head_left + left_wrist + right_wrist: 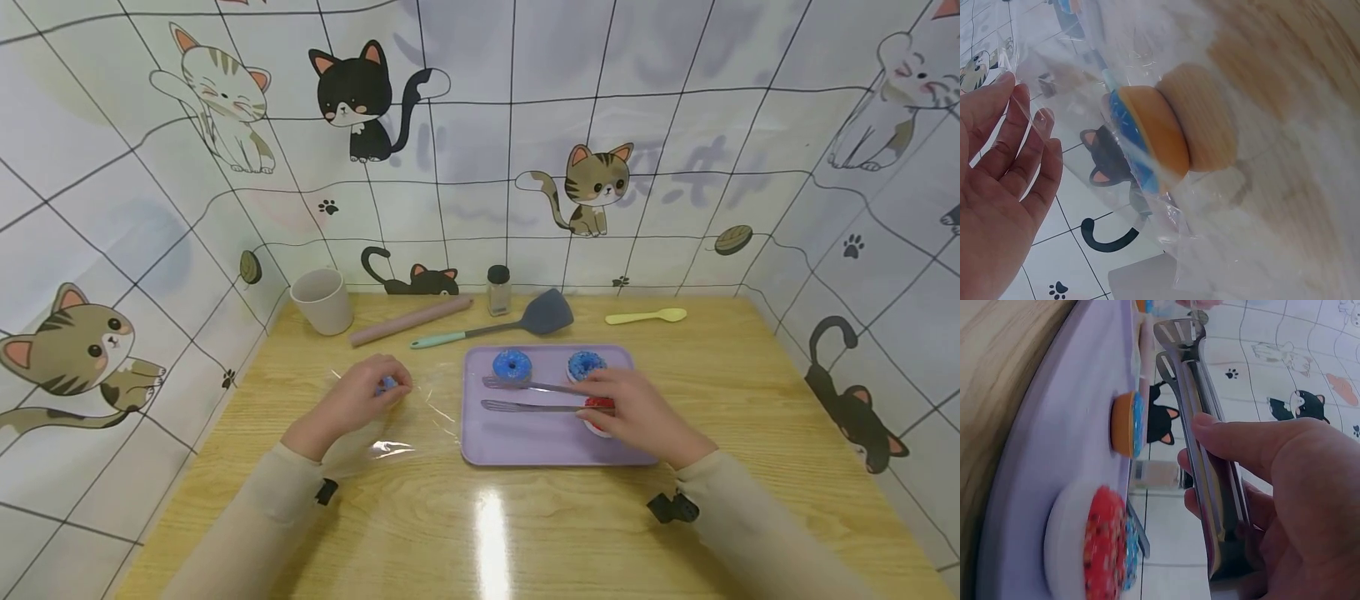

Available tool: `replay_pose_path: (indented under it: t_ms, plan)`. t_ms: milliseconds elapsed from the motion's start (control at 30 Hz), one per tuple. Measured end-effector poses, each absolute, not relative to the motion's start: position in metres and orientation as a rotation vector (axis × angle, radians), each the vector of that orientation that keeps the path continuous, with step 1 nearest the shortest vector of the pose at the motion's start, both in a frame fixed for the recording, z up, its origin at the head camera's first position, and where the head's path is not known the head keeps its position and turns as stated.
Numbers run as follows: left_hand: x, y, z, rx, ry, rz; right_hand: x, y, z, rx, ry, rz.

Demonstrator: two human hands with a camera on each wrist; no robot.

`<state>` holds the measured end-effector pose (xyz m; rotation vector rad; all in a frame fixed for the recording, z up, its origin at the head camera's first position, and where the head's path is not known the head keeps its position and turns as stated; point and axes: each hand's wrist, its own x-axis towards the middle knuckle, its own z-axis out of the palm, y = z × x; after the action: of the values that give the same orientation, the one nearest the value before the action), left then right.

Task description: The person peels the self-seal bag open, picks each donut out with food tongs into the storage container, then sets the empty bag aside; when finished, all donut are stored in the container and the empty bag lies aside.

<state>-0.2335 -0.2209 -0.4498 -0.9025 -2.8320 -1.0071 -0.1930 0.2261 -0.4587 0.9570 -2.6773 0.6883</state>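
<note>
My left hand (352,398) pinches the edge of a clear plastic bag (393,450) at the left of the table. Inside the bag lies a blue-iced toy donut (1147,134), mostly hidden behind the fingers in the head view. Metal tongs (1204,450) are gripped by my right hand (637,408) over the lilac tray (525,450), their arms spread and pointing left with nothing between the tips. On the tray sit a blue donut (501,367), a second blue donut with sprinkles (585,362) and a red-iced donut (1104,544), partly covered by the right hand and tongs.
Behind the bag and tray stand a grey cup (322,304) and a small jar with a black lid (498,296). A rolling pin (412,322), a spatula (546,314) and a yellow spoon (645,317) lie along the back, near the cat-patterned wall cloth (480,125).
</note>
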Motion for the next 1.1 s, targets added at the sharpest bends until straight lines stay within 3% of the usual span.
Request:
replay_pose_path:
  t_ms: [433,1100]
  plan:
    - [-0.233,-0.222,-0.447,-0.9,-2.846,-1.005,-0.213,0.167,-0.471,1.082,-2.76,0.769]
    - [-0.235,-0.22,-0.446,-0.948,-2.805,-1.046,-0.226,0.108,-0.486,1.066,-2.765,0.594]
